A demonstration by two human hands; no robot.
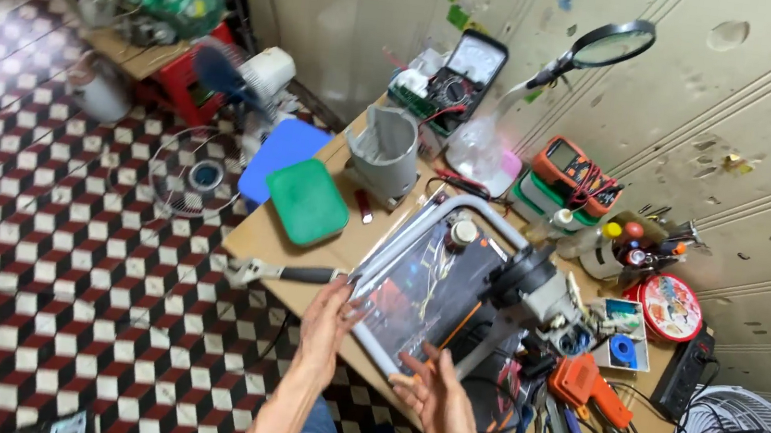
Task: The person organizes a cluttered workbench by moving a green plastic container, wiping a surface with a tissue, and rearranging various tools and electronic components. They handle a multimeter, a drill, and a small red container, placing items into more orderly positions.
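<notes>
A fan base with a grey tubular frame (423,226) and a dark printed panel (420,293) lies tilted on the wooden workbench (257,236). A dark fan motor (529,276) on a grey neck sits at its right end. My left hand (327,321) grips the frame's near left edge. My right hand (437,397) hovers at the frame's near corner with its fingers spread, and holds nothing.
A grey plastic housing (381,151), green lid (307,201) and blue lid (282,151) lie at the bench's far left. Pliers (277,273) lie beside my left hand. Multimeters, a magnifier lamp (608,44), an orange tool (589,385) and screwdrivers crowd the right. A fan guard (192,173) rests on the chequered floor.
</notes>
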